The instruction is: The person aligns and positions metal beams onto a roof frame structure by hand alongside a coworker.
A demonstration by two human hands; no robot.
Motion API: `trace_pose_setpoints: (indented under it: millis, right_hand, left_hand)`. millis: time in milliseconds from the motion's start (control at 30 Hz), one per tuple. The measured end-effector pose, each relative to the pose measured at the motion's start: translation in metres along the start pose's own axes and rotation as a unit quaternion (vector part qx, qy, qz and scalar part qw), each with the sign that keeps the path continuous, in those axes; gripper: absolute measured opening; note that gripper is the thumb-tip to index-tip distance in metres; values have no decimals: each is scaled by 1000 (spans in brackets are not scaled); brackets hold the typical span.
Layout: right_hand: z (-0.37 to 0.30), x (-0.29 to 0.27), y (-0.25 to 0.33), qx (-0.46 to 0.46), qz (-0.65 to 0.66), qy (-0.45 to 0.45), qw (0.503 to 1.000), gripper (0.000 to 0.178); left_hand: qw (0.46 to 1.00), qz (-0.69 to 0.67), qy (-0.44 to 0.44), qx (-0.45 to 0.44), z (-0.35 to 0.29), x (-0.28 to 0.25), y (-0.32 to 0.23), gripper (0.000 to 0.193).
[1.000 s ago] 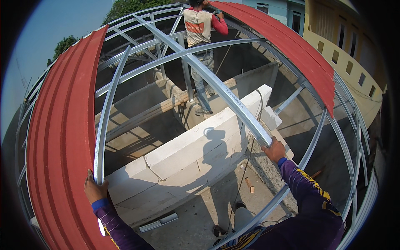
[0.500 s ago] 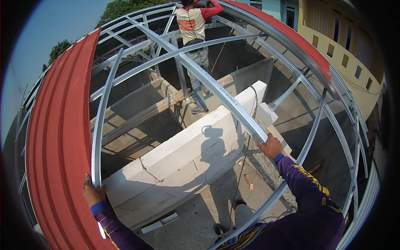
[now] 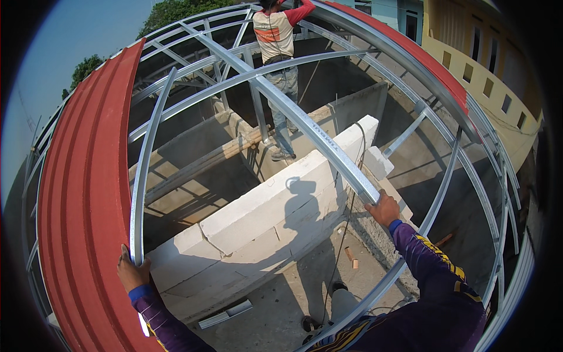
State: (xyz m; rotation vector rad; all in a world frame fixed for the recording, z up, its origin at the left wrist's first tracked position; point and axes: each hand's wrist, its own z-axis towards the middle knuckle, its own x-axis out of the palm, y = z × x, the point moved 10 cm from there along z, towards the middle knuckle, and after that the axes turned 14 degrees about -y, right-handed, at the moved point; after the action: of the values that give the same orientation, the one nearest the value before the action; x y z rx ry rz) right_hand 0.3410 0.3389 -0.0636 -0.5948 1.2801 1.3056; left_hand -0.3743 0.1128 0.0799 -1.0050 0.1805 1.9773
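Note:
At the left, my left hand (image 3: 134, 268) is closed round the lower part of a narrow silvery metal roof batten (image 3: 145, 152), right beside the edge of the red corrugated roofing sheet (image 3: 76, 193). My right hand (image 3: 385, 210) grips the near end of a long metal channel (image 3: 293, 117), which slants away to the upper left. This channel passes across a curved-looking crosswise batten (image 3: 217, 82). Part of the left-hand grip is hidden behind the fingers. Both forearms wear purple sleeves with blue cuffs.
Below me runs a white block wall (image 3: 252, 229) carrying my shadow. A co-worker (image 3: 274, 44) stands ahead with arms raised to a second red sheet (image 3: 404, 44). Metal trusses (image 3: 469, 158) lie to the right. A short metal offcut (image 3: 225, 314) and brick pieces sit on the floor.
The view has shifted very slightly, so the scene sits a little lower and further right. Both hands keep their holds on the metal pieces.

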Motion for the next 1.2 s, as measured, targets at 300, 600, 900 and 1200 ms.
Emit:
trace_pose_setpoints:
  millis: [300,600,900,1200]
  right_hand:
    - [1,-4,3,-11,16,-30,999,66]
    - [-2,-5,5,1,7,-9,1000,68]
    - [-1,-4,4,-11,15,-23,1000,69]
    - [0,-3,2,1,9,-4,1000,68]
  left_hand:
    - [1000,11,5,9,2,4,2,80]
    - [999,10,-19,24,0,2,0,78]
    - [999,12,-22,30,2,4,7,78]
    - [1000,15,3,12,2,5,2,80]
